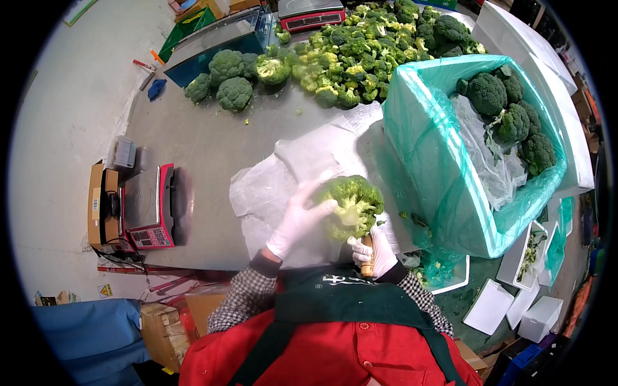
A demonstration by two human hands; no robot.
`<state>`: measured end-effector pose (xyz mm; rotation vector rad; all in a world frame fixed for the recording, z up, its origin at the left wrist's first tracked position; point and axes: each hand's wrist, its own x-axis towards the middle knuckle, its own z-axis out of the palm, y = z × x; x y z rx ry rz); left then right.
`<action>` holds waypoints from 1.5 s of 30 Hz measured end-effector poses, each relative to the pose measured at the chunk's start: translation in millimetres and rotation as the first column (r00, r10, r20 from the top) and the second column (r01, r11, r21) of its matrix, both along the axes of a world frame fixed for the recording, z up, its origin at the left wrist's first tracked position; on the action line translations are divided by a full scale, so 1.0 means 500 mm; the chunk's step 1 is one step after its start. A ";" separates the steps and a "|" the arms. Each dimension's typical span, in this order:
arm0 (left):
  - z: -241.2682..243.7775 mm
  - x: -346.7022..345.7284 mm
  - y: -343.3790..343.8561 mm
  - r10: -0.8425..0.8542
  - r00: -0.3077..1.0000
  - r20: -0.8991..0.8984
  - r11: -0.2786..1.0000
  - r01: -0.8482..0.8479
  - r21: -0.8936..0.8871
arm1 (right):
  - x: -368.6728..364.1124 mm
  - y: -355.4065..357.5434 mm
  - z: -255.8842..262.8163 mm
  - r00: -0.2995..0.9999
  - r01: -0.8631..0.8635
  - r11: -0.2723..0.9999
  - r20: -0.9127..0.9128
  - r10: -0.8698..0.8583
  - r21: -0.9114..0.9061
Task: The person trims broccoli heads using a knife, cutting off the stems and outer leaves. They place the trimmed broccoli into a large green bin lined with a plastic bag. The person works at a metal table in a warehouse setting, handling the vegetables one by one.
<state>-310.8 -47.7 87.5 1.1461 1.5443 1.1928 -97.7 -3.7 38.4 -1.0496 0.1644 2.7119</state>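
Note:
A large broccoli head (355, 205), its cut underside and pale stem turned up, is held in front of my chest above white paper sheets (270, 188). My left hand (306, 212), in a white glove, grips its left side with the thumb on the florets. Just below the head, my gloved right hand (379, 253) is closed round the wooden handle (367, 260) of a tool; its blade cannot be seen. A pale piece, apparently a stem end, lies at the right fingers. Several whole broccoli heads (234, 94) stand farther back on the metal table.
A foam box (434, 144) lined with green plastic holds broccoli at the right. Behind lies a big heap of florets (357, 53). Red scales stand at left (147, 207) and back (309, 14). Foam boxes and lids (488, 306) lie on the floor at right.

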 end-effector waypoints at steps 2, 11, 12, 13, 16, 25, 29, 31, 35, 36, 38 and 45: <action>0.007 0.003 0.003 0.035 0.997 0.072 0.999 -0.034 -0.014 | 0.001 -0.003 -0.007 1.000 -0.026 1.000 0.008 0.026 0.002; -0.040 0.015 0.006 0.133 0.869 0.476 0.989 -0.150 -0.002 | 0.000 -0.002 0.007 0.991 -0.081 0.994 -0.113 0.073 -0.074; -0.034 0.020 0.006 0.124 0.851 0.510 0.989 -0.146 0.004 | 0.000 -0.002 0.011 0.990 -0.074 0.995 -0.121 0.065 -0.071; -0.028 0.024 0.005 0.114 0.831 0.544 0.990 -0.143 0.010 | -0.001 -0.001 0.013 0.990 -0.067 0.995 -0.129 0.058 -0.069; -0.022 0.025 0.006 0.090 0.827 0.555 0.992 -0.125 0.025 | -0.006 -0.001 0.008 0.982 -0.026 0.996 -0.186 0.010 -0.081; -0.020 0.010 0.017 0.009 0.780 0.626 0.997 -0.056 0.056 | -0.022 0.003 0.003 0.985 0.051 0.998 -0.161 -0.054 -0.024; -0.034 0.005 0.021 -0.125 0.869 0.478 0.982 0.040 0.183 | -0.026 0.000 -0.004 0.976 0.070 0.997 -0.208 -0.067 0.009; -0.026 0.012 0.026 -0.132 0.883 0.450 0.984 0.060 0.170 | -0.024 -0.003 -0.008 0.943 0.077 0.996 -0.328 -0.057 0.049; -0.004 0.020 0.033 -0.095 0.865 0.493 0.995 0.095 0.026 | -0.020 0.008 0.012 0.990 0.074 0.997 -0.120 -0.073 0.005; 0.004 0.014 0.032 -0.096 0.870 0.483 0.995 0.102 0.012 | -0.014 0.006 0.014 0.999 0.025 0.996 -0.049 -0.021 0.086; 0.024 -0.010 0.026 -0.097 0.881 0.464 0.993 0.118 -0.016 | 0.018 0.002 0.007 0.993 -0.086 0.984 0.098 0.071 0.157; 0.079 -0.063 -0.003 -0.374 0.889 0.264 0.840 0.446 -0.310 | 0.131 -0.041 0.060 0.726 -0.651 -0.010 0.618 -0.300 0.759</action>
